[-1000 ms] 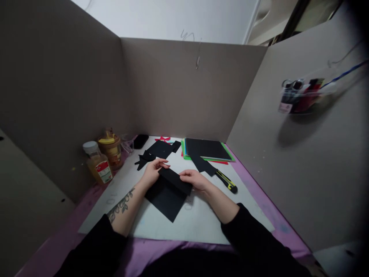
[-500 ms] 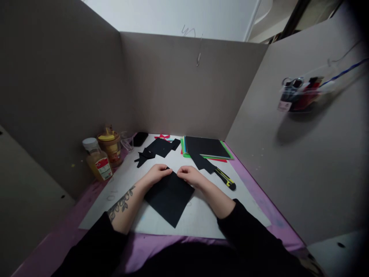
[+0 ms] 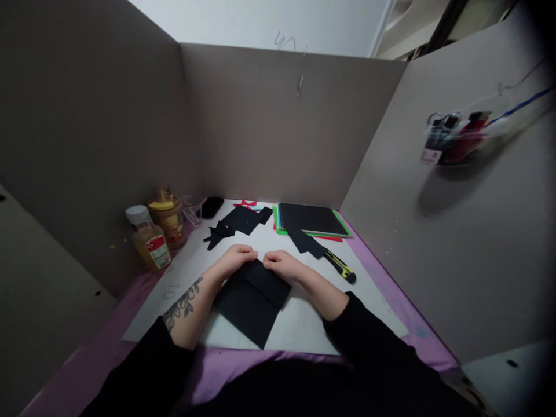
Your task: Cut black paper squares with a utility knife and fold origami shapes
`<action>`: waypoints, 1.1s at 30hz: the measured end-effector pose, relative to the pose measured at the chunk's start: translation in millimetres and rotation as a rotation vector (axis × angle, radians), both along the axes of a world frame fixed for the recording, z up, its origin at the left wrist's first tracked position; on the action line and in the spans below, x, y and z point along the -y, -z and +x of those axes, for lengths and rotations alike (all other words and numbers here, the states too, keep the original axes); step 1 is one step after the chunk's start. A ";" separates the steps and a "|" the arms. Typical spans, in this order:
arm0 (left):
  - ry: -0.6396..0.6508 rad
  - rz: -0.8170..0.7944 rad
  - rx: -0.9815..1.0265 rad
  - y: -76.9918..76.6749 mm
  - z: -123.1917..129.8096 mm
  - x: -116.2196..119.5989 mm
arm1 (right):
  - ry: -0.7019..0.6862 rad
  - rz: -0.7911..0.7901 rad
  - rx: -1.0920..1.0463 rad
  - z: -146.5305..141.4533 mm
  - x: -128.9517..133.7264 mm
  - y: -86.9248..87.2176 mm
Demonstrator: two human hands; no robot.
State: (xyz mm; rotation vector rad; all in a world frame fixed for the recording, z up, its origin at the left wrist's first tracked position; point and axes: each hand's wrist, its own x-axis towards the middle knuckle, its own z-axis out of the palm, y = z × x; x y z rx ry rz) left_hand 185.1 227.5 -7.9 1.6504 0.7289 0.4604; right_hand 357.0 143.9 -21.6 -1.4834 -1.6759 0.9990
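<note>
A sheet of black paper [image 3: 247, 307] lies turned at an angle on the white board in front of me, with a strip along its upper right side folded over. My left hand [image 3: 238, 259] pinches the paper near its top corner, thumb against fingers. Close beside it, my right hand [image 3: 282, 264] grips the folded edge between thumb and fingertips. Just beyond the right hand, a black and yellow utility knife [image 3: 341, 266] rests partly against a cut black paper piece [image 3: 304, 240].
Black paper scraps [image 3: 241, 220] lie at the back, beside a stack of coloured paper [image 3: 310, 220]. On the left stand a glue bottle [image 3: 150, 240] and a yellow-lidded cup [image 3: 167, 217]. A clear holder with scissors [image 3: 452, 139] hangs on the right wall.
The upper right edge of the black paper has been folded over toward me, and a crease line now shows. Both hands stay near the top edge, still pinching it.
</note>
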 end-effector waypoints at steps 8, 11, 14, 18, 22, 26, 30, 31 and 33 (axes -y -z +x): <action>-0.122 -0.010 0.116 -0.1 -17.3 -25.0 | 0.016 -0.070 0.007 53.7 40.6 0.5; -0.137 -0.029 0.131 -2.7 -19.0 -28.0 | 0.134 -0.053 -0.073 64.5 41.1 -7.0; -0.053 0.013 0.069 -5.7 -12.8 -21.2 | 0.191 0.103 -0.095 50.0 25.0 -21.7; 0.064 0.239 -0.011 -7.7 -4.7 -9.5 | -0.011 0.026 -0.078 12.3 0.9 -29.3; -0.070 0.166 0.127 -7.3 -20.0 -27.3 | 0.087 -0.102 -0.204 3.3 -5.3 -12.6; -0.435 -0.064 0.414 -1.8 -35.8 -49.2 | 0.568 -0.014 -0.678 15.9 -2.5 9.0; -0.364 -0.310 0.271 11.4 -16.4 -29.6 | 0.602 -0.049 -0.960 8.9 -3.0 19.3; -0.309 -0.329 0.252 15.0 -9.1 -21.9 | 0.567 -0.068 -0.974 5.2 -3.3 19.7; -0.286 -0.279 0.242 21.0 1.1 -11.5 | 0.489 -0.119 -0.921 2.1 -2.4 18.2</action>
